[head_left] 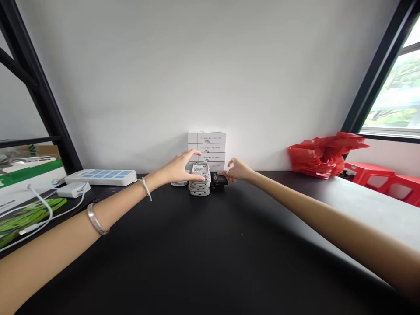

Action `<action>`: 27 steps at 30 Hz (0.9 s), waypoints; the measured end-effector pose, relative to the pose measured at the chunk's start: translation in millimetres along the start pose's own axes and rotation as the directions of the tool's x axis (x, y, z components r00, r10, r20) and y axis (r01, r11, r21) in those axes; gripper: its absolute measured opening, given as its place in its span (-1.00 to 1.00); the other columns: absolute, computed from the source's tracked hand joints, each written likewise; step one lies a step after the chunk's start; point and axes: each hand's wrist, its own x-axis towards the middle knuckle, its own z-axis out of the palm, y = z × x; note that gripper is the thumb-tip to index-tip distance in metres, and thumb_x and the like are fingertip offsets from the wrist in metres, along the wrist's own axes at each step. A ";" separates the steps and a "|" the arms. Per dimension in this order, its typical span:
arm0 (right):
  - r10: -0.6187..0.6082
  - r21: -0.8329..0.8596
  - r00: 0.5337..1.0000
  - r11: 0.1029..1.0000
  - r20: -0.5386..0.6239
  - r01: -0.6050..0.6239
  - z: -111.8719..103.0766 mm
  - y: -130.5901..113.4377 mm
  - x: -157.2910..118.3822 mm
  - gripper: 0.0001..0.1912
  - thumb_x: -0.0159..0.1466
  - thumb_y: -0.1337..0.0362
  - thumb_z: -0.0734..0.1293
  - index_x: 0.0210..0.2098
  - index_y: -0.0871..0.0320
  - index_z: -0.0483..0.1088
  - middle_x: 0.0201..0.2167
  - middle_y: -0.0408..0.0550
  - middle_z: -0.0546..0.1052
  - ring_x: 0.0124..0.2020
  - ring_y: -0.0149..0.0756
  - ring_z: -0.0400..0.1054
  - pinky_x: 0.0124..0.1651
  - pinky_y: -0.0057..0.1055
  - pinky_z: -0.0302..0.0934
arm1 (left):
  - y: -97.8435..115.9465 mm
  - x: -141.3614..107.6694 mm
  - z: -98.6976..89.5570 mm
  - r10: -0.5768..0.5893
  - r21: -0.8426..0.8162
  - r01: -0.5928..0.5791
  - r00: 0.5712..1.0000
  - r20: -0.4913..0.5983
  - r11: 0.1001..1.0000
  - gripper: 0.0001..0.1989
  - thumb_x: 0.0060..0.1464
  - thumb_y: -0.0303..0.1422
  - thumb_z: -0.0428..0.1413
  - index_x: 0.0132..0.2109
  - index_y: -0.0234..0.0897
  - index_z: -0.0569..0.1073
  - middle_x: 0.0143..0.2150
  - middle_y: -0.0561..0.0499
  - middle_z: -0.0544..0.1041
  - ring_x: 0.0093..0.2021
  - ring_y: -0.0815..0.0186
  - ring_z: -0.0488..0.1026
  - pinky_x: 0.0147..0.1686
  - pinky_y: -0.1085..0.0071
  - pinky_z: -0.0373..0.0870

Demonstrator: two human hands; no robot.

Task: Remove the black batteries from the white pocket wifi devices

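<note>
My left hand [179, 168] reaches to a stack of white phone-like casings [199, 186], its thumb and fingers spread apart. The thumb passes in front of the top casing, which has printed or patterned parts on its upper face; I cannot tell whether it touches. Just right of that stack lie flat black blocks with pale printing [216, 179], piled up. My right hand [239, 169] is at their right side, fingers bent and closed on the upper black block. Behind both stands a pile of white boxes [211, 146] with small printed text.
A white power strip [101, 176] lies at the left, with a white adapter [72, 189] and cable by a green-and-white box [33, 179]. A red plastic bag [323, 153] sits at the back right, and red stools [377, 175] stand beyond the black table [210, 253].
</note>
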 end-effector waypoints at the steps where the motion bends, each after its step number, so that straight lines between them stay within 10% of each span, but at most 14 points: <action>1: -0.027 -0.032 0.999 0.999 -0.020 0.027 0.9 1.9 -2.9 -0.63 0.14 0.07 0.39 -0.27 0.09 0.14 -0.65 -0.24 0.43 -0.65 -0.42 0.26 -0.54 -0.48 0.17 | 6.6 -6.1 1.5 0.054 0.044 -0.050 0.993 -0.105 0.998 -0.37 -0.08 -0.08 0.23 0.09 -0.13 0.19 0.14 -0.09 0.31 0.14 0.08 0.26 0.04 0.18 0.26; 4: -0.119 -0.157 0.989 0.982 -0.087 0.104 -5.6 10.7 -19.5 -0.73 0.23 0.08 0.28 -0.27 0.06 0.11 -0.56 -0.23 0.44 -0.60 -0.41 0.27 -0.45 -0.46 0.17 | 30.6 -30.6 8.1 0.217 0.185 -0.178 0.951 -0.219 0.966 -0.73 0.07 -0.22 0.12 -0.14 -0.22 0.29 -0.16 -0.03 0.42 -0.15 0.23 0.39 -0.15 0.34 0.31; 9: -0.235 -0.423 0.960 0.893 -0.154 0.151 -13.3 36.6 -58.0 -0.72 0.25 0.16 0.20 -0.53 0.07 0.06 -0.64 -0.23 0.25 -0.57 -0.37 0.12 -0.48 -0.44 -0.01 | 54.6 -60.8 26.6 0.192 0.250 -0.237 0.962 0.194 0.939 -0.68 0.16 -0.31 -0.02 -0.54 -0.25 0.18 -0.67 0.16 0.20 -0.66 0.43 0.14 -0.56 0.46 0.04; 15: -0.252 -0.612 0.965 0.775 -0.070 0.158 -1.3 40.9 -68.9 -0.66 0.26 0.21 0.16 -0.61 0.08 0.02 -0.71 -0.22 0.17 -0.66 -0.37 0.01 -0.53 -0.42 -0.15 | 50.6 -64.3 40.3 -0.009 0.064 -0.005 0.978 0.210 0.998 -0.64 0.13 -0.32 0.02 -0.58 -0.26 0.13 -0.69 0.18 0.18 -0.67 0.47 0.09 -0.57 0.49 0.01; 27: -0.220 -0.709 0.975 0.690 -0.017 0.143 -0.4 35.3 -69.9 -0.70 0.33 0.20 0.08 -0.53 0.09 0.16 -0.62 -0.15 0.31 -0.56 -0.29 0.23 -0.48 -0.42 -0.11 | 44.8 -68.8 46.1 0.026 0.060 -0.037 0.984 0.174 0.998 -0.68 0.16 -0.29 -0.05 -0.54 -0.25 0.13 -0.67 0.19 0.17 -0.65 0.46 0.11 -0.54 0.49 -0.02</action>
